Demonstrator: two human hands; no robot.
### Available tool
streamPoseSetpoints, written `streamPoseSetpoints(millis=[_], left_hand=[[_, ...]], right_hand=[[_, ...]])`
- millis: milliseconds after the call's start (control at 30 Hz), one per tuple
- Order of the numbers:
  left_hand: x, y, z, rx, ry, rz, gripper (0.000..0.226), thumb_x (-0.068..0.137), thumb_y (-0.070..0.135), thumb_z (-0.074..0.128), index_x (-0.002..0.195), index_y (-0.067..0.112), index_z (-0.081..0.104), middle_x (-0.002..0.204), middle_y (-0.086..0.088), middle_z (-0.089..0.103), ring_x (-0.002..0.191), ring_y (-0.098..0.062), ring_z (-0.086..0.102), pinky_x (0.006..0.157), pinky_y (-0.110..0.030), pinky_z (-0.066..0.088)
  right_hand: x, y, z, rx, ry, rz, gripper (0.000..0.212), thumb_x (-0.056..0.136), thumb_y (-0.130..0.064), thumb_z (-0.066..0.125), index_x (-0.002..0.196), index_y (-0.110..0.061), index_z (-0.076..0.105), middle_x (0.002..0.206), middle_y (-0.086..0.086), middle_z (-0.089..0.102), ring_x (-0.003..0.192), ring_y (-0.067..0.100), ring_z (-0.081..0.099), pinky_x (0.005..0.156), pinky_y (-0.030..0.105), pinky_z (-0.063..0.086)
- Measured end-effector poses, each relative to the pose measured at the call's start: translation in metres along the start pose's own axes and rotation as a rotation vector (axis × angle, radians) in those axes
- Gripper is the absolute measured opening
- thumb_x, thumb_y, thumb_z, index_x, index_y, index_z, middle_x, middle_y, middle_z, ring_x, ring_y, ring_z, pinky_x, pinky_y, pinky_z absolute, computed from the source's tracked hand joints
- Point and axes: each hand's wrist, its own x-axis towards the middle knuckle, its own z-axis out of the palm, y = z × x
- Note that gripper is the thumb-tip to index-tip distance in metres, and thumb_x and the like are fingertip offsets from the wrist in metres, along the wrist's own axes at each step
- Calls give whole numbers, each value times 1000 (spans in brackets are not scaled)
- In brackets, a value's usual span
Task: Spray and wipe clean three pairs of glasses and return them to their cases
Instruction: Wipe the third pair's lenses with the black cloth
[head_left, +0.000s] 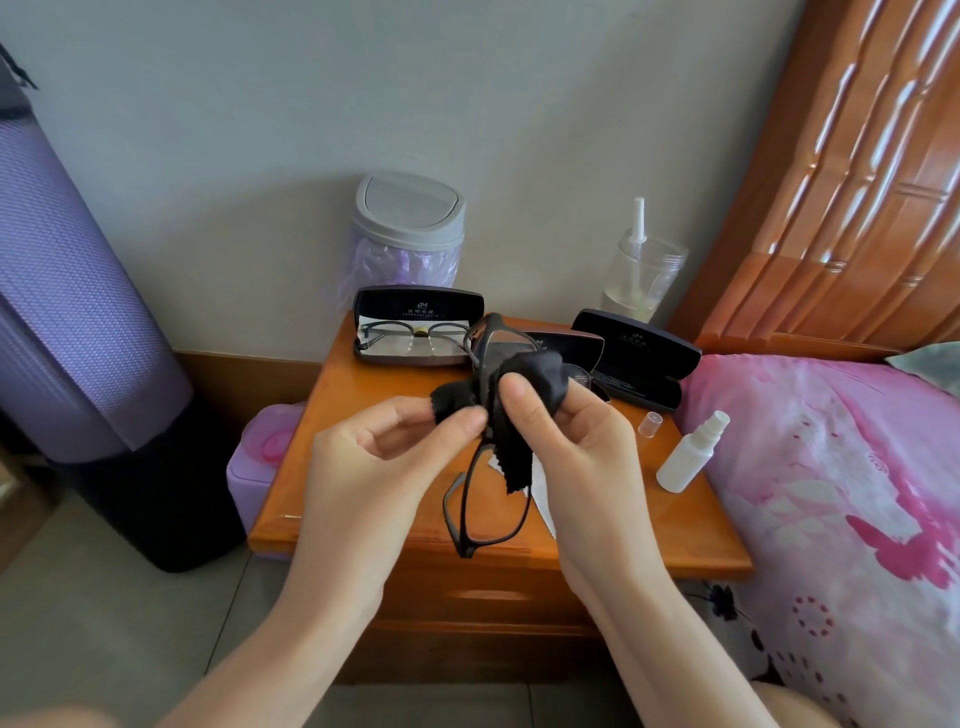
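Both hands are raised at the frame's centre. The left hand (400, 457) is pinched on a corner of the black cloth (524, 379), and the right hand (571, 447) is pinched through the cloth on the glasses (449, 504). These are held above the tabletop (363, 405), long axis running top to bottom, one lens wrapped above and one bare below, between the wrists. The bare lens is judged next. An apparently empty case (639, 364) lies at upper right, nearer the right hand.

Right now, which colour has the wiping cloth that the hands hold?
The cloth is plain black; the head view, the only one, shows it clearly.
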Motion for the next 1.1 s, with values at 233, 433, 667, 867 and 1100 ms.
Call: streamPoseSetpoints(millis=[233, 433, 667, 867, 1100], left_hand=[[0, 2, -2, -35, 15, -4, 8, 76, 17, 70, 77, 24, 72, 68, 15, 74, 71, 10, 67, 57, 1, 43], [-3, 4, -1, 181, -104, 106, 22, 84, 16, 64, 77, 36, 65, 69, 31, 69, 76, 19, 61, 62, 5, 39], [6, -7, -8, 196, -37, 186, 16, 80, 19, 70, 95, 24, 65, 91, 14, 70, 93, 1, 65, 77, -5, 46], [-3, -7, -2, 360, -21, 359, 8, 83, 30, 69, 88, 26, 66, 88, 16, 66, 95, 0, 61, 82, -3, 42], [3, -10, -6, 379, -26, 326, 9, 84, 27, 66, 93, 27, 69, 91, 17, 69, 98, 0, 61, 84, -3, 41]], right_hand=[[0, -1, -4, -55, -110, 46, 33, 75, -22, 68, 107, -12, 66, 97, 3, 74, 92, 13, 70, 75, 20, 54], [3, -2, -9, -36, -33, 14, 34, 67, -18, 74, 99, -8, 72, 91, 6, 76, 87, 16, 72, 71, 19, 54], [9, 2, -12, 48, 96, 79, 34, 74, -25, 68, 102, -7, 73, 91, 6, 76, 95, 17, 71, 89, 32, 53], [5, 3, -9, 59, 114, 95, 27, 88, -26, 58, 103, -9, 72, 96, 4, 76, 99, 14, 69, 97, 35, 47], [1, 4, -7, 38, 98, 116, 25, 91, -23, 55, 107, -12, 71, 99, -1, 76, 103, 9, 66, 101, 34, 44]])
